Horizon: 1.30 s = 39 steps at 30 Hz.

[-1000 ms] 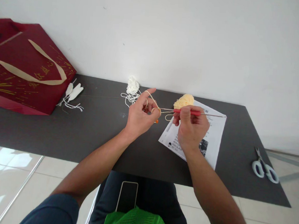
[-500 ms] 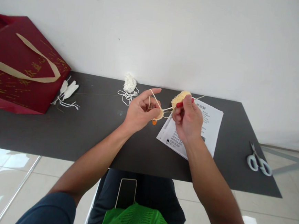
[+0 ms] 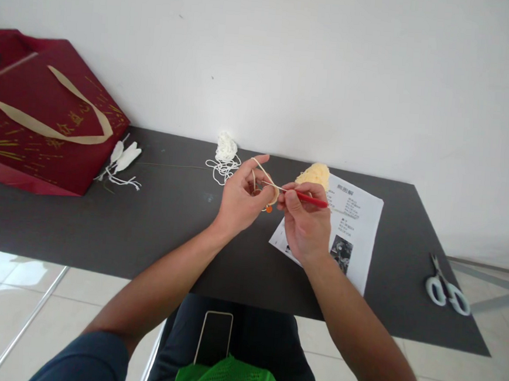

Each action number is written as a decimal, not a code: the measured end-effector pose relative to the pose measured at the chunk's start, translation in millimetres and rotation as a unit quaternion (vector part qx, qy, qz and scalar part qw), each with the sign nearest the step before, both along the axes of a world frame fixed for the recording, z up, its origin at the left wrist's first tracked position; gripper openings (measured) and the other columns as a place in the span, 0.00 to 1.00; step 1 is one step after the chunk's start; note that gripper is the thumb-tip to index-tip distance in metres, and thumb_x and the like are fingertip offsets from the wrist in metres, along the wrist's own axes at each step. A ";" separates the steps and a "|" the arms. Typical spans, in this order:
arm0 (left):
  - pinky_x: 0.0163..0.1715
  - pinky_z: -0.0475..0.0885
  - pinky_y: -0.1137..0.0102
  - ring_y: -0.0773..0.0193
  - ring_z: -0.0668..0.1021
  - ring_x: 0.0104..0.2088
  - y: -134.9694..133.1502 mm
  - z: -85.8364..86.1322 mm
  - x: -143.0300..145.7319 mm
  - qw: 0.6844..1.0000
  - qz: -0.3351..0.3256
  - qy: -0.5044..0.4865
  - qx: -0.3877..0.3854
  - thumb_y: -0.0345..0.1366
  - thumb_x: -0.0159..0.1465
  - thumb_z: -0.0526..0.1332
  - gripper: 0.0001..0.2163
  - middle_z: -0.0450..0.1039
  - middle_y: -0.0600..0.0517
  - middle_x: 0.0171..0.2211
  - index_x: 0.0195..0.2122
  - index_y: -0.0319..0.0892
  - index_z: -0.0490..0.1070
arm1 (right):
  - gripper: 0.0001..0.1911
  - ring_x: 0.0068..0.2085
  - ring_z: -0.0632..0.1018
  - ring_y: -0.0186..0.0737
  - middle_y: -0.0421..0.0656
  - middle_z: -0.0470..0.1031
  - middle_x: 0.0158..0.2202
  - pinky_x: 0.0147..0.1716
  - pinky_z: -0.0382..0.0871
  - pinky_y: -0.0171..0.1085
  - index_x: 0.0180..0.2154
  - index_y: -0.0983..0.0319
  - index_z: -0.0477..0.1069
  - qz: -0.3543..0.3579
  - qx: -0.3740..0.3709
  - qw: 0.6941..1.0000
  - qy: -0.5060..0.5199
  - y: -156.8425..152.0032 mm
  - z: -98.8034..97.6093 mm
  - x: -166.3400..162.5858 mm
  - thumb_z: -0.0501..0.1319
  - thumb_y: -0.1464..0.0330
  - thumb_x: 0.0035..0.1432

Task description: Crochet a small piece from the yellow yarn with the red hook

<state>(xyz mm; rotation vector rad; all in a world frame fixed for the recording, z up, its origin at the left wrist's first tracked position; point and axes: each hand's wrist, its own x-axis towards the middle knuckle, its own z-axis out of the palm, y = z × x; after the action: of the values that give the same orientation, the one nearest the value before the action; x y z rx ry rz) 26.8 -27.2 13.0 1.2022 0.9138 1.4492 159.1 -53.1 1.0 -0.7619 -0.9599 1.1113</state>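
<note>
My left hand [image 3: 244,197] pinches a small cream crochet piece [image 3: 274,195], with yarn looped over its raised index finger. An orange stitch marker [image 3: 269,210] hangs at the lower edge of the piece. Closed around a red-handled crochet hook [image 3: 312,200], my right hand [image 3: 307,221] is just to the right of the left one. The hook's thin metal shaft reaches across to the crochet piece; its tip lies by the left fingers. Behind my right hand rests a pale yellow ball of yarn [image 3: 315,174].
Printed sheets [image 3: 362,222] lie under my right hand on the dark table [image 3: 159,224]. Scissors [image 3: 447,288] are near the right edge. White yarn [image 3: 226,148], white crocheted pieces [image 3: 125,157] and a red bag [image 3: 44,121] stand leftward. A phone [image 3: 214,337] rests on my lap.
My right hand has come down and closer to the left hand. The hook now points left into the crochet piece, where before it was drawn away with yarn stretched between. The view has shifted slightly.
</note>
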 end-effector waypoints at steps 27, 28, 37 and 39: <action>0.33 0.75 0.73 0.70 0.79 0.29 -7.4 1.6 3.1 0.981 -0.057 -0.149 -0.109 0.27 0.50 0.74 0.30 0.80 0.57 0.31 0.56 0.43 0.73 | 0.12 0.37 0.82 0.32 0.36 0.84 0.35 0.41 0.79 0.34 0.34 0.56 0.78 0.000 -0.078 0.990 0.117 -1.1 5.3 -7.7 0.78 0.68 0.48; 0.33 0.75 0.73 0.70 0.79 0.29 -7.3 1.4 3.4 0.983 -0.051 -0.145 -0.103 0.27 0.50 0.74 0.30 0.79 0.57 0.32 0.56 0.43 0.73 | 0.12 0.37 0.82 0.32 0.36 0.84 0.35 0.40 0.79 0.34 0.34 0.56 0.78 0.006 -0.079 0.990 0.118 -0.9 5.4 -7.4 0.78 0.68 0.49; 0.30 0.74 0.74 0.70 0.78 0.29 -6.9 3.0 3.1 0.994 0.006 -0.097 -0.048 0.27 0.51 0.72 0.28 0.77 0.57 0.31 0.55 0.45 0.74 | 0.08 0.31 0.76 0.29 0.37 0.79 0.33 0.31 0.75 0.31 0.35 0.57 0.79 0.016 -0.065 0.995 0.081 1.2 6.0 -1.1 0.74 0.62 0.57; 0.31 0.74 0.73 0.70 0.77 0.29 -7.4 3.9 2.8 0.995 0.007 -0.090 -0.038 0.27 0.52 0.71 0.28 0.77 0.57 0.30 0.55 0.44 0.73 | 0.08 0.31 0.75 0.29 0.37 0.78 0.33 0.30 0.75 0.30 0.34 0.57 0.79 0.006 -0.056 0.996 0.074 1.9 6.0 0.2 0.73 0.62 0.57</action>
<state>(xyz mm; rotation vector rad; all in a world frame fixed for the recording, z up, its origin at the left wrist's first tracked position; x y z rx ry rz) 29.6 -34.5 16.9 0.9935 0.8469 1.4939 159.3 -51.2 7.1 -0.7535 -0.7847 1.2225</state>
